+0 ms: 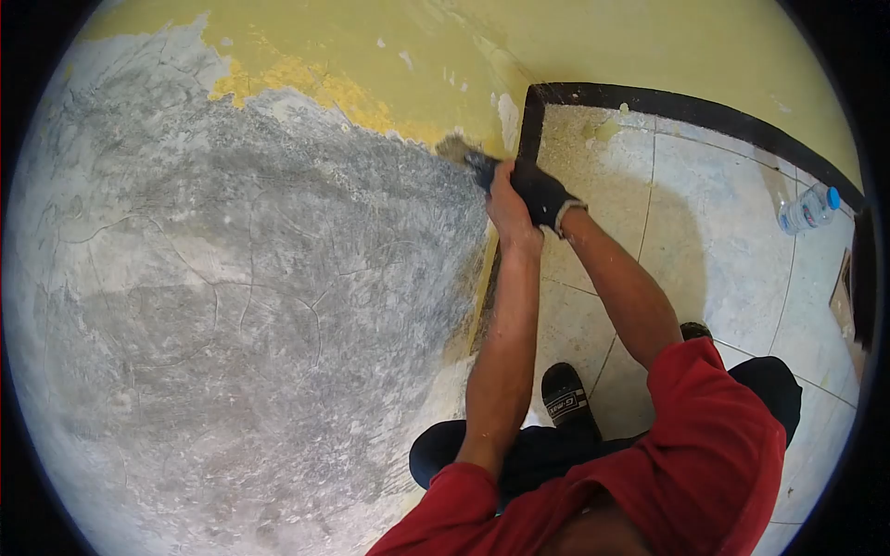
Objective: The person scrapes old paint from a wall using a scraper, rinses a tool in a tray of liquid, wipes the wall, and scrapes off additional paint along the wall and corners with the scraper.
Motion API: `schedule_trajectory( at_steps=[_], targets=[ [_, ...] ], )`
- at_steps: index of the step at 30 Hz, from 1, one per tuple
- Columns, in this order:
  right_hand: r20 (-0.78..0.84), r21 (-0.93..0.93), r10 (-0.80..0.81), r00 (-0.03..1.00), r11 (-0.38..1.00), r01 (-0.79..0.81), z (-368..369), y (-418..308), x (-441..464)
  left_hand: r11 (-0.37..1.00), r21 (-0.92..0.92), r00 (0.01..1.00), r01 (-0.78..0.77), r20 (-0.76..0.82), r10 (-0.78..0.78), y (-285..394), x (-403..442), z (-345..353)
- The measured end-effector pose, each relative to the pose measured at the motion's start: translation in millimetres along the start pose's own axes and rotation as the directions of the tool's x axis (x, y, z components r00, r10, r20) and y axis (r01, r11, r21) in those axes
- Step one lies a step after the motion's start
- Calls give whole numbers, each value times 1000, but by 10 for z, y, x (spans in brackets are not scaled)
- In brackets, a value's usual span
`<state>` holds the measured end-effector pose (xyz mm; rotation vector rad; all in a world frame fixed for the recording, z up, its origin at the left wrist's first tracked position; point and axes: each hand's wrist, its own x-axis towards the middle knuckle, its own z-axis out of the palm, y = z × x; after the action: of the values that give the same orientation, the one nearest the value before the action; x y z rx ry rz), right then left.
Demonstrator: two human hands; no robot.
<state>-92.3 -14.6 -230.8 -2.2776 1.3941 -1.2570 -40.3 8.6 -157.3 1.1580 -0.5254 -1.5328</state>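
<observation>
My right hand [540, 193], in a dark glove with a pale cuff, is closed on a hand tool with a greyish-tan end [454, 148]. The tool's end is against the wall at the border between yellow paint [315, 88] and bare grey plaster [260, 250]. Its exact kind is unclear and the grip is mostly hidden. My bare left hand [512, 211] is closed beside the glove, touching it, with the thumb up along it. Whether its fingers wrap the tool or the gloved hand cannot be made out.
Thin cracks run across the plaster. A black skirting strip [649, 95] edges the pale tiled floor [723, 241] on the right. A plastic bottle with a blue cap [807, 211] lies near the far wall. A black sandal [563, 394] shows on one foot below my arms.
</observation>
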Motion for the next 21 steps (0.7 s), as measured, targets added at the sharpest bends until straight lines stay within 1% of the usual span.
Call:
schedule_trajectory(
  at_steps=[1, 2, 3, 4, 5, 6, 7, 8, 9, 11, 12, 13, 14, 15, 16, 17, 19, 20, 21],
  targets=[
    [3, 114, 33, 999, 993, -33, 117, -3, -118, 999, 5, 998, -34, -50, 34, -137, -34, -137],
    [-8, 114, 29, 1000, 993, -28, 334, 30, -237, 997, 14, 993, -72, -96, 73, -211, -78, -214],
    [-133, 5, -101, 986, 995, 103, 613, 80, -346, 996, 22, 993, -83, -88, 84, -223, -140, -236],
    [-240, -124, -241, 940, 968, 216, 606, 34, -308, 995, 26, 984, -93, -148, 96, -229, -190, -237],
    [-250, -129, -241, 938, 968, 214, 583, 59, -235, 995, 32, 973, -96, -208, 101, -226, -199, -230],
    [-133, 78, -105, 986, 990, 116, 273, -86, -112, 980, 56, 975, -191, -102, 196, -216, -50, -293],
    [16, 265, 13, 1000, 964, -17, 0, -176, -35, 982, 58, 977, -178, -105, 184, -167, -5, -203],
    [25, 248, -1, 1000, 969, -6, -127, -166, -4, 983, 96, 976, -159, -131, 171, -92, -8, -94],
    [46, 257, 9, 999, 966, -21, -72, -176, -53, 982, 131, 973, -139, -167, 160, -74, -18, -84],
    [-191, 415, 50, 980, 909, 35, -61, -15, -67, 988, 67, 981, -139, -126, 146, -164, -6, 6],
    [12, 164, -48, 999, 985, 46, 144, 115, -37, 994, 15, 989, -109, -99, 110, -234, 2, -63],
    [13, 161, -45, 999, 986, 43, 114, 141, -143, 995, -36, 994, -89, -66, 87, -277, 48, -140],
    [109, 157, -39, 993, 987, 22, 62, 145, -283, 995, -35, 994, -95, -61, 93, -362, 33, -215],
    [196, 146, -36, 980, 989, 7, -6, 96, -332, 996, 21, 985, -88, -146, 90, -509, 7, -293],
    [222, 566, 226, 949, 763, -314, -108, -57, -347, 994, 73, 970, -77, -224, 92, -538, -20, -270],
    [202, 562, 222, 954, 772, -298, -69, -49, -290, 993, 74, 974, -89, -204, 102, -501, 12, -266],
    [197, 462, 300, 933, 811, -358, 207, -73, -253, 998, -53, 991, -44, -129, 37, -359, -23, -321],
    [36, 287, 164, 986, 943, -168, 322, -7, -152, 985, -37, 983, -170, -75, 167, -260, 99, -284],
    [-89, 70, -13, 996, 997, 19, 383, 55, 61, 990, -24, 990, -141, 4, 141, -1, 106, -166]
  ],
)
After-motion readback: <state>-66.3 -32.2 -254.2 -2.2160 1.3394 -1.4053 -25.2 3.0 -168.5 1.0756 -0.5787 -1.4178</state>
